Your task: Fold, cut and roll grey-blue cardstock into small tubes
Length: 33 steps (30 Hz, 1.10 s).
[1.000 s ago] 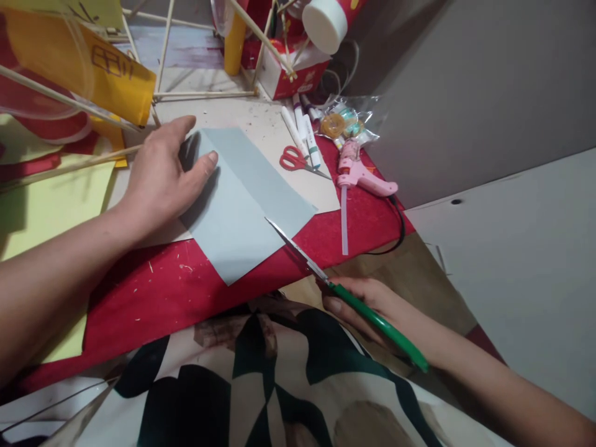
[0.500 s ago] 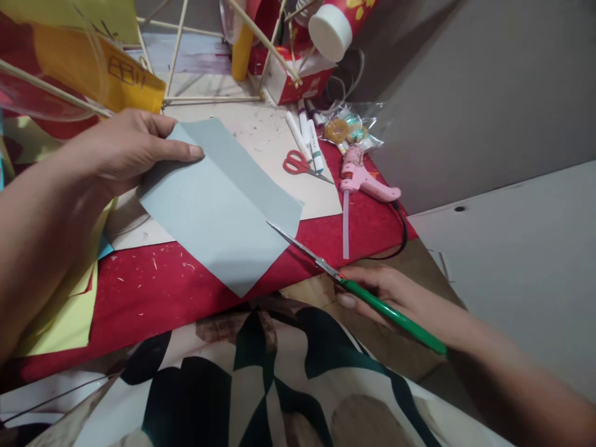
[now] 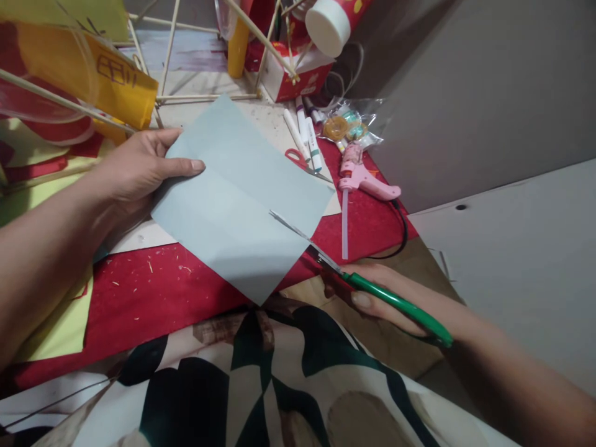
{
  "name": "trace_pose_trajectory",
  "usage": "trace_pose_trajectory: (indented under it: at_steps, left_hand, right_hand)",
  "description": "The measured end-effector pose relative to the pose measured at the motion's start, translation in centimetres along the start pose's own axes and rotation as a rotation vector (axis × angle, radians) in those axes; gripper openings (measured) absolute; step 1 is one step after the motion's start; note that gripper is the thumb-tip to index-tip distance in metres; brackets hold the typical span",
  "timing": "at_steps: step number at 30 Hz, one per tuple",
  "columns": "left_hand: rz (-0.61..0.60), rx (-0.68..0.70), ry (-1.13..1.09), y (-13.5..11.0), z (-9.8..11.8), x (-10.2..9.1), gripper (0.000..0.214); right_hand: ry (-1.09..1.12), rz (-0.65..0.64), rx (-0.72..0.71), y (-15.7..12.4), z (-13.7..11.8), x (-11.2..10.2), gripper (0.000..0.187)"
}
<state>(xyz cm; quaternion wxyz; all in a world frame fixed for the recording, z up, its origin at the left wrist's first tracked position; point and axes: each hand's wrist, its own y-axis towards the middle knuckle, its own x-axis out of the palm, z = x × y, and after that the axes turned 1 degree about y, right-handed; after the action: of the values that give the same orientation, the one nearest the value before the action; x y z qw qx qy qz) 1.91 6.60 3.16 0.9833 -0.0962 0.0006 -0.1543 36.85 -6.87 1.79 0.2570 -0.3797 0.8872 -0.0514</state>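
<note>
A pale blue sheet of paper (image 3: 237, 205) with a faint crease hangs over the near edge of the table. My left hand (image 3: 149, 161) pinches its left corner, thumb on top and the other fingers mostly hidden beneath. In my right hand (image 3: 386, 301) is a pair of scissors (image 3: 395, 304) with green handles. Their blades lie at the paper's right edge, one over the sheet with its tip near the crease; the lower blade is mostly hidden behind the paper.
A pink glue gun (image 3: 356, 174), small red scissors (image 3: 296, 158), several markers (image 3: 302, 133) and a clear bag (image 3: 354, 121) lie on the right. Stick frames (image 3: 209, 98) and an orange paper piece (image 3: 116, 71) stand behind. Yellow paper (image 3: 60, 323) is at left on the red cloth (image 3: 139, 292).
The paper has shifted right and opened flatter, now covering part of the red scissors. My left hand has dropped slightly, and the green scissors' blades have opened a little at the paper's edge.
</note>
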Motion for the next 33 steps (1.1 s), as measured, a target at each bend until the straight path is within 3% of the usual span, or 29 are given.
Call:
trace_pose_trajectory:
  at_steps: [8,18,25,33]
  left_hand:
    - [-0.008,0.026,0.019,0.1,-0.3,-0.2,0.057]
    - [-0.018,0.058,-0.009,0.0,-0.4,-0.1,0.054]
    - [-0.015,0.061,0.053,-0.1,-0.6,-0.2,0.057]
    - [-0.02,0.002,0.138,-0.6,-0.4,0.5,0.049]
  right_hand:
    - [0.044,-0.028,0.114,-0.1,-0.3,0.1,0.052]
    - [0.059,0.13,0.241,-0.3,-1.8,1.3,0.059]
    - [0.049,0.021,0.123,0.0,-0.5,0.5,0.051]
    - [0.043,0.008,0.067,0.3,-0.5,0.6,0.048]
